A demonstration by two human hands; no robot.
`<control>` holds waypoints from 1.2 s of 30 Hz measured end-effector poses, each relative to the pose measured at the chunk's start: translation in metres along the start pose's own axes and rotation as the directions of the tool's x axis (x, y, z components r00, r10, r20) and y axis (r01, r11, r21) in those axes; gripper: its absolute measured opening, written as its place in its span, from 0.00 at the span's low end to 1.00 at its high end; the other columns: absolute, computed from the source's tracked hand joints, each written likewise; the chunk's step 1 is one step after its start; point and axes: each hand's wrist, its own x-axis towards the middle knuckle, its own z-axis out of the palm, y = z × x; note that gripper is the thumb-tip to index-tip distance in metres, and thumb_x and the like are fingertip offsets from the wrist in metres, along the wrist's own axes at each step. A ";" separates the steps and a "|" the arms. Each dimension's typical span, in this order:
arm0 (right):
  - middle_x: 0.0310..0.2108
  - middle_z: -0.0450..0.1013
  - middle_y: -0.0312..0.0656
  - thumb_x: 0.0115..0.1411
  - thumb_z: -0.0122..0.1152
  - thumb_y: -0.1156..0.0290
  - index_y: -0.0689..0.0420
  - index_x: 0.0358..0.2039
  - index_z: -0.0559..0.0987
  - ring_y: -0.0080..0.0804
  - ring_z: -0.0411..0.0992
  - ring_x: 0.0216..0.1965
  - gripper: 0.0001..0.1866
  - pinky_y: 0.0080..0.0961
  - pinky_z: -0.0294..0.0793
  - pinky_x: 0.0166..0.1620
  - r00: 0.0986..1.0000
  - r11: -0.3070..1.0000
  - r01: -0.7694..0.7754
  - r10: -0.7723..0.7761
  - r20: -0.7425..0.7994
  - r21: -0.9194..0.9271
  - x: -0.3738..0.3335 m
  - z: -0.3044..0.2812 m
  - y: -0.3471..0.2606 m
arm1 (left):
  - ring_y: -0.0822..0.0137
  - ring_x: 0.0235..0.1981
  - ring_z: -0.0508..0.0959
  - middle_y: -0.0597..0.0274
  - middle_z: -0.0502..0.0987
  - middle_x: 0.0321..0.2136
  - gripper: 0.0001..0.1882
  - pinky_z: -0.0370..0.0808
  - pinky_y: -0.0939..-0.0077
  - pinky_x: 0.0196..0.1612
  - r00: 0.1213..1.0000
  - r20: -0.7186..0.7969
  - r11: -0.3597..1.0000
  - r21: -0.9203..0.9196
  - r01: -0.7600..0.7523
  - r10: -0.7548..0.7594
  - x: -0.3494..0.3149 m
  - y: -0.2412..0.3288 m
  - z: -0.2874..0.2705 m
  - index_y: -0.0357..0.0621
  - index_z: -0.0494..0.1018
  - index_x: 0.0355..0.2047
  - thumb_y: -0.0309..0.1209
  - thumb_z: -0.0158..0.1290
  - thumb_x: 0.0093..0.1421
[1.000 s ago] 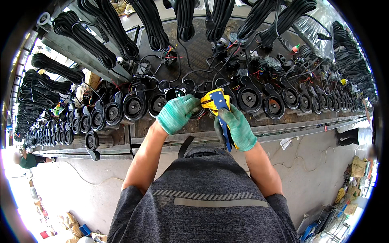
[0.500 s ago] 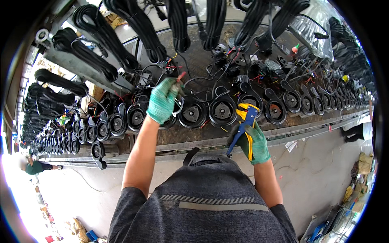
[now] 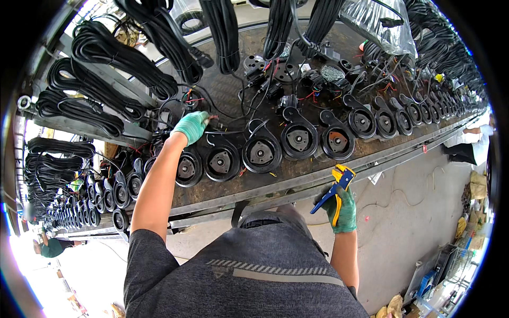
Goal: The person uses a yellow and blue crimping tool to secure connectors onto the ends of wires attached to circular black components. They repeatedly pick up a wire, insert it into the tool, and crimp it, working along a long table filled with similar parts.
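My right hand [image 3: 344, 213], in a green glove, is closed around the handles of a blue and yellow wire stripper [image 3: 337, 194]. It holds the tool just off the bench's front edge, jaws pointing up. My left hand [image 3: 191, 129], gloved alike, reaches over the bench with fingers closed together by some thin wires. What they pinch is too small to make out. Near that hand lie a black round housing [image 3: 186, 168] with a curved arm and another round housing [image 3: 221, 162]. Behind it, a black cable [image 3: 217, 108] runs across the bench.
A long row of black round housings, one with a reddish-brown centre [image 3: 337, 141], lines the front of the dark bench [image 3: 212, 195]. Thick cable coils [image 3: 220, 37] hang above it. A clear plastic bag [image 3: 379, 26] hangs at the right. Another person [image 3: 50, 247] is at the far left.
My left hand has moved left and lower over the wires, and the red piece seen at its fingertips is no longer distinct. The stripper has shifted right and down. The whole view has turned slightly.
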 end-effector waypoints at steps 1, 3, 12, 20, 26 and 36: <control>0.38 0.79 0.49 0.65 0.63 0.60 0.57 0.50 0.74 0.49 0.81 0.37 0.18 0.50 0.84 0.43 1.000 1.000 -0.008 0.008 -0.010 0.001 0.000 -0.003 -0.001 | 0.38 0.42 0.79 0.42 0.81 0.37 0.09 0.76 0.52 0.44 0.983 0.137 0.992 0.047 0.121 -0.126 0.003 -0.003 0.009 0.40 0.77 0.43 0.30 0.50 0.68; 0.38 0.79 0.49 0.65 0.63 0.60 0.58 0.49 0.74 0.49 0.81 0.37 0.18 0.50 0.84 0.43 0.999 1.000 -0.022 0.022 -0.039 0.005 -0.001 -0.010 -0.003 | 0.39 0.43 0.80 0.42 0.81 0.39 0.10 0.77 0.52 0.45 0.945 0.268 0.974 0.174 0.143 -0.187 0.015 0.008 0.008 0.41 0.77 0.44 0.31 0.50 0.68; 0.40 0.78 0.50 0.66 0.62 0.62 0.56 0.56 0.69 0.51 0.81 0.37 0.22 0.52 0.84 0.42 0.987 0.997 -0.063 0.068 -0.143 0.039 -0.004 -0.056 -0.013 | 0.60 0.51 0.79 0.51 0.79 0.54 0.18 0.74 0.68 0.56 0.998 0.040 0.779 -0.627 -0.017 0.054 0.134 0.105 0.008 0.41 0.72 0.60 0.27 0.50 0.71; 0.39 0.78 0.50 0.64 0.65 0.63 0.55 0.56 0.68 0.51 0.81 0.35 0.24 0.49 0.85 0.39 0.950 0.998 -0.010 0.027 -0.312 0.058 -0.029 -0.106 -0.031 | 0.43 0.63 0.72 0.37 0.70 0.62 0.28 0.70 0.58 0.64 0.970 0.098 0.973 0.095 0.213 -0.222 0.305 0.059 0.064 0.41 0.66 0.65 0.38 0.51 0.67; 0.37 0.78 0.49 0.64 0.64 0.64 0.56 0.58 0.66 0.49 0.82 0.33 0.26 0.46 0.86 0.38 0.933 0.996 -0.024 0.054 -0.355 0.087 -0.031 -0.134 -0.046 | 0.38 0.64 0.68 0.32 0.65 0.64 0.24 0.67 0.57 0.65 0.995 0.051 0.983 0.165 0.080 -0.089 0.336 -0.030 0.115 0.34 0.75 0.54 0.43 0.54 0.67; 0.39 0.78 0.47 0.64 0.65 0.63 0.56 0.59 0.68 0.42 0.81 0.35 0.27 0.38 0.85 0.39 0.981 0.994 -0.094 0.103 -0.166 0.061 0.012 -0.126 -0.060 | 0.47 0.46 0.76 0.45 0.73 0.48 0.14 0.73 0.59 0.53 0.823 -0.549 0.989 -0.095 0.115 -0.149 0.184 0.047 0.082 0.36 0.74 0.51 0.30 0.54 0.69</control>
